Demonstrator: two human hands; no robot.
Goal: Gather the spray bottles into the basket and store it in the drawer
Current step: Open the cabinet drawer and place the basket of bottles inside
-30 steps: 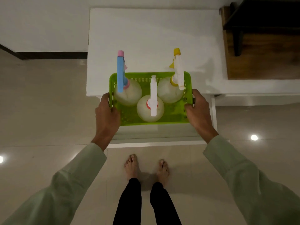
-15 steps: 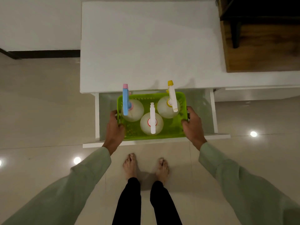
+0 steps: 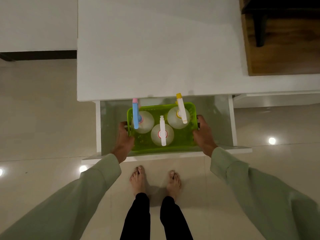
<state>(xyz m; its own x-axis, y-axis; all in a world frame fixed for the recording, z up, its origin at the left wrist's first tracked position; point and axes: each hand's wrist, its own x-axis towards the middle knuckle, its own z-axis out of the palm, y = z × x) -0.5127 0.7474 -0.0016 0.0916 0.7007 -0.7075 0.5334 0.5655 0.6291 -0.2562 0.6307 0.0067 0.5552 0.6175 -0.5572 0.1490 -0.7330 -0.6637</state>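
A bright green basket (image 3: 180,146) sits low inside the open white drawer (image 3: 232,122) of the cabinet. Three clear spray bottles stand in it: one with a blue and pink sprayer (image 3: 135,115) at the left, one with a white and red sprayer (image 3: 162,132) at the front middle, one with a yellow and white sprayer (image 3: 181,110) at the right. My left hand (image 3: 123,137) grips the basket's left rim. My right hand (image 3: 203,134) grips its right rim. Both arms wear pale green sleeves.
The white cabinet top (image 3: 155,49) overhangs the drawer's back. A dark wooden piece of furniture (image 3: 284,40) stands at the upper right. My bare feet (image 3: 155,182) stand on the glossy tiled floor just in front of the drawer front (image 3: 225,150).
The basket with the three bottles has come down from above the cabinet edge into the open drawer, both hands still holding its sides.
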